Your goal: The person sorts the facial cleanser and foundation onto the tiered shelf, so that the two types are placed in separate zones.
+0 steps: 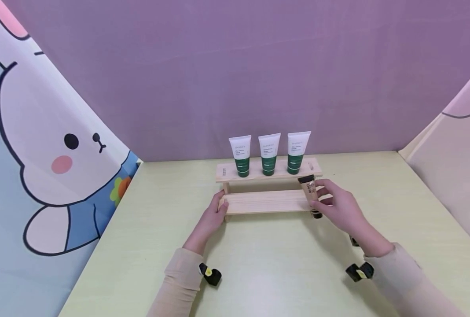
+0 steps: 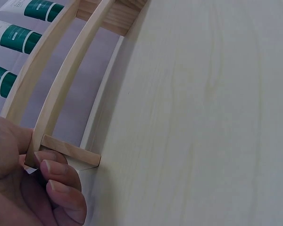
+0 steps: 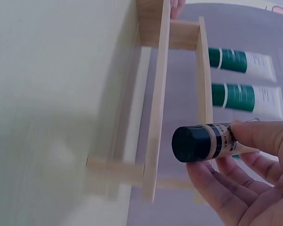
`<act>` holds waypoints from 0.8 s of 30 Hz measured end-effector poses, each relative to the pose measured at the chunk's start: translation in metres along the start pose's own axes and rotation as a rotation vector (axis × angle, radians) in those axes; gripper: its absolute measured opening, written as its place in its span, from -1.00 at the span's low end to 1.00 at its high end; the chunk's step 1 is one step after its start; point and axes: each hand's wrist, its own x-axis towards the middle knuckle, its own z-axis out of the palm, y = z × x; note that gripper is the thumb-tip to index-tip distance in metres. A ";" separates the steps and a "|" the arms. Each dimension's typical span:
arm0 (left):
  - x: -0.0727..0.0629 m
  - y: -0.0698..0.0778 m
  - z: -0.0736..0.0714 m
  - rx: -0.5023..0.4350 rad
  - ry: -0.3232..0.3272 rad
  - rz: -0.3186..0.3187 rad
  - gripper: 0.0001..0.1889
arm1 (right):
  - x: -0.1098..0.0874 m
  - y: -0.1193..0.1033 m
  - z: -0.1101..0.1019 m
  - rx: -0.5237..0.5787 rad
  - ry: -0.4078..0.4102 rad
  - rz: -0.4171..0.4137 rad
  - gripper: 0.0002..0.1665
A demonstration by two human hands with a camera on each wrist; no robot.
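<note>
A two-tier wooden rack (image 1: 266, 202) stands near the back of the table. My left hand (image 1: 215, 211) grips the left end of its lower shelf; in the left wrist view the fingers (image 2: 61, 174) curl under the shelf's end. Between thumb and fingers, my right hand (image 1: 339, 207) holds a beige tube (image 1: 309, 190) with a black cap and black top edge, close to the right end of the lower shelf. Its black cap (image 3: 191, 143) points away from the palm in the right wrist view. Three white-and-green tubes (image 1: 269, 154) stand cap down on the upper shelf.
The pale wooden table (image 1: 266, 268) reaches back to a purple cloth wall (image 1: 235, 79). A cartoon-printed panel (image 1: 60, 189) borders it on the left, a pale panel (image 1: 457, 163) on the right. Black bands with small blocks (image 1: 211, 275) hang at both wrists.
</note>
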 end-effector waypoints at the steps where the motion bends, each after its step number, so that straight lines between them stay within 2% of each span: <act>1: 0.000 0.000 0.000 -0.001 0.000 0.003 -0.48 | 0.003 -0.002 0.004 0.014 -0.002 -0.013 -0.50; 14: 0.000 0.001 0.000 -0.009 0.002 -0.009 -0.48 | 0.039 -0.030 0.054 0.199 -0.040 -0.104 -0.51; 24: 0.000 -0.001 0.000 0.002 0.005 0.016 -0.49 | 0.057 -0.043 0.095 0.279 -0.060 -0.083 -0.61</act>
